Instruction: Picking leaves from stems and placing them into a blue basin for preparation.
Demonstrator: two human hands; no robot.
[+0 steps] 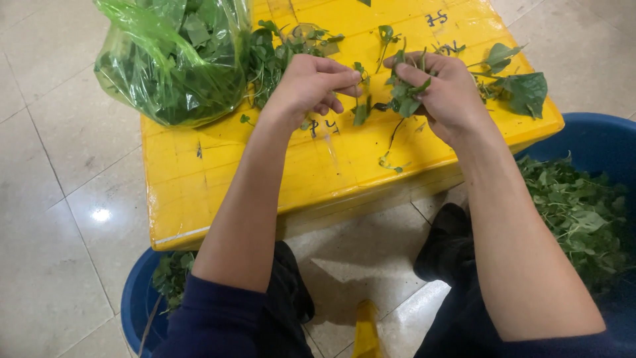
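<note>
My left hand [311, 86] hovers over a yellow box lid [218, 179], its fingertips pinched on a small green leaf [361, 111] with a short stem. My right hand [444, 89] is closed around a small bunch of green leafy sprigs [403, 98]. The two hands sit close together, nearly touching at the fingertips. Loose leaves [523, 89] lie on the lid to the right of my right hand. More greens [281, 53] spill from a green plastic bag [175, 59] at the lid's far left corner.
A blue basin [596, 142] with a heap of green leaves stands on the floor at the right. Another blue basin [136, 305] holding a few leaves sits at the lower left. My dark shoes rest on the pale tiled floor [46, 219].
</note>
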